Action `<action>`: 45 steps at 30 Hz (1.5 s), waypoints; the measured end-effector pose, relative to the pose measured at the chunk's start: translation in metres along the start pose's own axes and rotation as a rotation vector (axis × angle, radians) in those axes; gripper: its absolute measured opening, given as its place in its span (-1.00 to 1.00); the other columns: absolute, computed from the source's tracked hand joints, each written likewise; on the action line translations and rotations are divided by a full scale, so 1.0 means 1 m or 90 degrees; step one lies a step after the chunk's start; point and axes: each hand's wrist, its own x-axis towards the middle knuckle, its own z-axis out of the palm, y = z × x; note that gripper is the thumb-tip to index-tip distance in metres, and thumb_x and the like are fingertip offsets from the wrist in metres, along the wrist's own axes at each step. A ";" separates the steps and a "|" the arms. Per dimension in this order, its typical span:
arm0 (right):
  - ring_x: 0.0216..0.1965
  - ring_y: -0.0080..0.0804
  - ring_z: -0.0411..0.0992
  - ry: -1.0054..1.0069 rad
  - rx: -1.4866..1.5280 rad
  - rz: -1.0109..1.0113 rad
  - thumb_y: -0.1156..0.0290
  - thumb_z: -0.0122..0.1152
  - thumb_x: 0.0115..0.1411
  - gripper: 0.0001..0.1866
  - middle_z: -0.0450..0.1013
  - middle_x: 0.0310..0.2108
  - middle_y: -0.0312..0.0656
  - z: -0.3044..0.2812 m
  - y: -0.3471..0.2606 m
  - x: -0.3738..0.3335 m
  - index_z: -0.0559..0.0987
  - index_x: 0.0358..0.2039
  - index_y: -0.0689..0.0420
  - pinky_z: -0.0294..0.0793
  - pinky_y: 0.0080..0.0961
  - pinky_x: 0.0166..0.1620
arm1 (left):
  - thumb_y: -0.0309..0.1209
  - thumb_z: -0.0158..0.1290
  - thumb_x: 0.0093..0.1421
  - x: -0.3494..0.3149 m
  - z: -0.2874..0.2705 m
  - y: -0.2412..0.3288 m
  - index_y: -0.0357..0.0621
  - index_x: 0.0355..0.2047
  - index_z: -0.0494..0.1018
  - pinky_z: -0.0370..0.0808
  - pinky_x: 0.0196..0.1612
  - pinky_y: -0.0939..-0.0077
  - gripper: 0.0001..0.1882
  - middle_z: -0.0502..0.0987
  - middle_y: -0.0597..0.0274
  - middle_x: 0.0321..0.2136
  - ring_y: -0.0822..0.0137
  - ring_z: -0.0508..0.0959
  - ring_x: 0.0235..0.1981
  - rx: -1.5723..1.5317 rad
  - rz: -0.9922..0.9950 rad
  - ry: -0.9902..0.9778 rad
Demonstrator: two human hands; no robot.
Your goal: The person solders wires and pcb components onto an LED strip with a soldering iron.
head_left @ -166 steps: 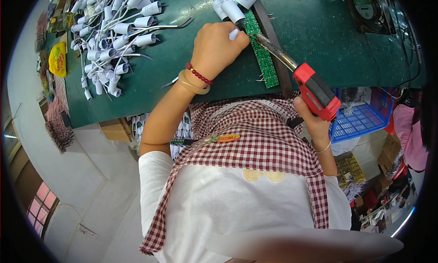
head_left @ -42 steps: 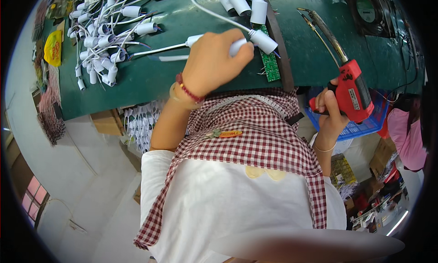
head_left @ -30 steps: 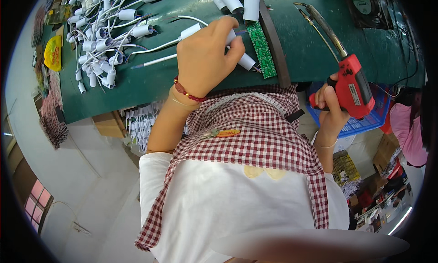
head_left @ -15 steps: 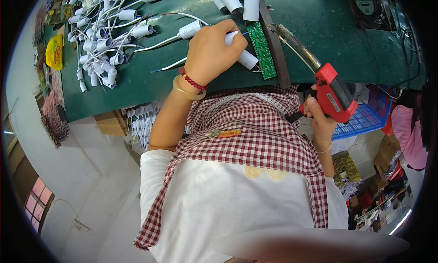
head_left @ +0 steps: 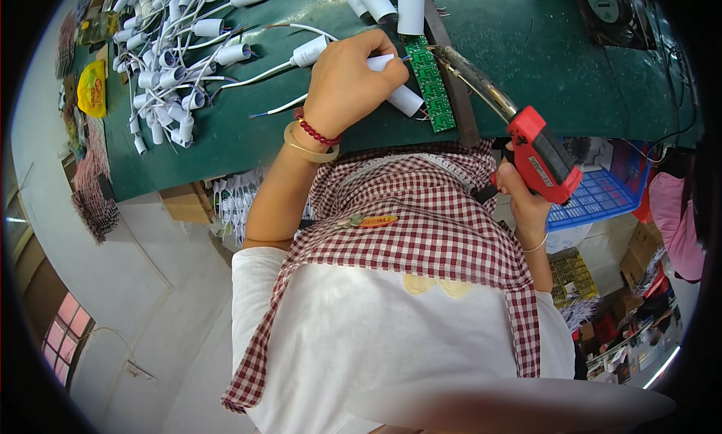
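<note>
My left hand (head_left: 353, 80) is closed, its thumb and fingers pinching a white cylindrical lamp holder (head_left: 380, 62). A thin wire (head_left: 406, 57) pokes out from its fingertips to the left edge of a narrow green circuit board (head_left: 431, 84). Below the thumb another white cylinder (head_left: 406, 101) shows; whether it is a separate piece is hidden. My right hand (head_left: 526, 197) grips the handle of a red and black soldering gun (head_left: 543, 156). Its metal barrel slants up and left, and the tip is at the board's upper end, close to the wire; contact cannot be made out.
A dark bar (head_left: 451, 65) runs along the board's right side. Several white lamp holders (head_left: 376, 1) stand at its top end. A tangled heap of wired holders (head_left: 169, 73) covers the left of the green table (head_left: 519, 28). A blue basket (head_left: 594, 201) sits below the right edge.
The soldering gun has shifted slightly left, its tip coming down to the board's upper end near the wire. My left hand has barely moved and keeps its pinch.
</note>
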 end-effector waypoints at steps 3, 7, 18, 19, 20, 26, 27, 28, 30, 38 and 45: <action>-0.61 -0.62 0.27 -0.021 0.000 -0.010 0.67 0.13 0.12 -0.68 0.39 -0.54 -0.24 0.000 0.001 0.002 0.43 -0.07 0.35 0.25 -0.68 -0.52 | -0.35 0.05 -0.01 0.001 0.000 0.000 -0.27 -0.49 0.45 0.37 -0.45 0.57 -0.81 0.46 0.25 -0.65 0.48 0.41 -0.59 0.006 0.004 -0.002; -0.61 -0.63 0.28 -0.019 -0.006 0.006 0.68 0.14 0.12 -0.66 0.39 -0.55 -0.25 0.005 0.000 0.004 0.43 -0.05 0.33 0.25 -0.68 -0.53 | -0.36 0.05 -0.03 0.006 0.001 -0.003 -0.27 -0.51 0.46 0.38 -0.45 0.55 -0.81 0.47 0.24 -0.65 0.47 0.42 -0.59 0.028 0.018 -0.019; -0.36 -0.58 0.42 -0.033 -0.011 0.026 0.55 0.32 0.06 -0.70 0.51 -0.32 -0.27 0.012 0.000 0.003 0.55 -0.15 0.25 0.42 -0.61 -0.29 | -0.36 0.06 -0.04 0.011 0.000 -0.004 -0.30 -0.52 0.47 0.39 -0.45 0.51 -0.79 0.48 0.20 -0.65 0.43 0.43 -0.59 0.027 0.014 -0.035; -0.36 -0.58 0.42 -0.034 -0.011 0.025 0.55 0.32 0.06 -0.70 0.51 -0.32 -0.27 0.012 -0.001 0.003 0.55 -0.15 0.25 0.42 -0.61 -0.29 | -0.36 0.06 -0.04 0.012 0.000 -0.004 -0.31 -0.53 0.47 0.39 -0.44 0.50 -0.79 0.48 0.19 -0.65 0.43 0.43 -0.59 0.027 0.018 -0.040; -0.36 -0.59 0.42 -0.037 -0.007 0.023 0.55 0.32 0.06 -0.70 0.51 -0.32 -0.27 0.012 -0.002 0.003 0.55 -0.16 0.25 0.42 -0.61 -0.29 | -0.36 0.06 -0.04 0.012 0.000 -0.004 -0.32 -0.53 0.47 0.39 -0.44 0.50 -0.78 0.48 0.19 -0.65 0.42 0.43 -0.59 0.027 0.021 -0.045; -0.36 -0.58 0.42 -0.069 -0.011 0.040 0.55 0.32 0.06 -0.70 0.51 -0.32 -0.28 0.009 0.000 0.002 0.55 -0.15 0.25 0.42 -0.61 -0.29 | -0.34 0.06 -0.03 0.016 -0.005 0.000 -0.32 -0.50 0.51 0.41 -0.43 0.48 -0.76 0.50 0.14 -0.64 0.38 0.44 -0.59 0.072 -0.001 -0.088; -0.35 -0.59 0.42 -0.073 -0.014 0.037 0.55 0.32 0.06 -0.70 0.50 -0.32 -0.28 0.008 0.001 0.001 0.55 -0.15 0.24 0.42 -0.61 -0.29 | -0.34 0.06 -0.03 0.016 -0.006 0.001 -0.32 -0.50 0.51 0.41 -0.43 0.48 -0.76 0.50 0.14 -0.64 0.38 0.44 -0.59 0.072 -0.001 -0.087; -0.35 -0.59 0.42 -0.073 -0.014 0.037 0.55 0.32 0.06 -0.70 0.50 -0.32 -0.28 0.009 0.001 0.000 0.55 -0.15 0.24 0.42 -0.61 -0.29 | -0.34 0.06 -0.03 0.017 -0.006 0.000 -0.32 -0.50 0.51 0.41 -0.43 0.47 -0.76 0.49 0.13 -0.64 0.37 0.44 -0.59 0.074 -0.006 -0.096; -0.34 -0.58 0.42 -0.004 0.006 0.053 0.55 0.32 0.06 -0.71 0.49 -0.32 -0.29 0.012 0.002 -0.002 0.55 -0.16 0.23 0.41 -0.60 -0.29 | -0.33 0.05 -0.03 0.019 -0.007 0.001 -0.32 -0.50 0.51 0.41 -0.43 0.47 -0.75 0.49 0.13 -0.65 0.37 0.44 -0.59 0.075 -0.012 -0.104; -0.36 -0.59 0.41 -0.038 -0.033 0.023 0.54 0.33 0.06 -0.73 0.49 -0.35 -0.29 0.010 -0.005 -0.001 0.56 -0.19 0.24 0.40 -0.60 -0.32 | -0.34 0.05 -0.03 0.021 -0.010 0.003 -0.34 -0.51 0.51 0.40 -0.45 0.45 -0.75 0.47 0.12 -0.66 0.37 0.43 -0.60 0.087 -0.017 -0.131; -0.52 -0.59 0.39 -0.064 -0.109 -0.031 0.52 0.34 0.03 -0.81 0.48 -0.51 -0.30 0.009 0.002 0.001 0.58 -0.31 0.21 0.36 -0.60 -0.45 | -0.34 0.05 -0.03 0.022 -0.010 0.003 -0.34 -0.52 0.50 0.40 -0.44 0.44 -0.76 0.47 0.09 -0.66 0.35 0.44 -0.60 0.099 -0.025 -0.138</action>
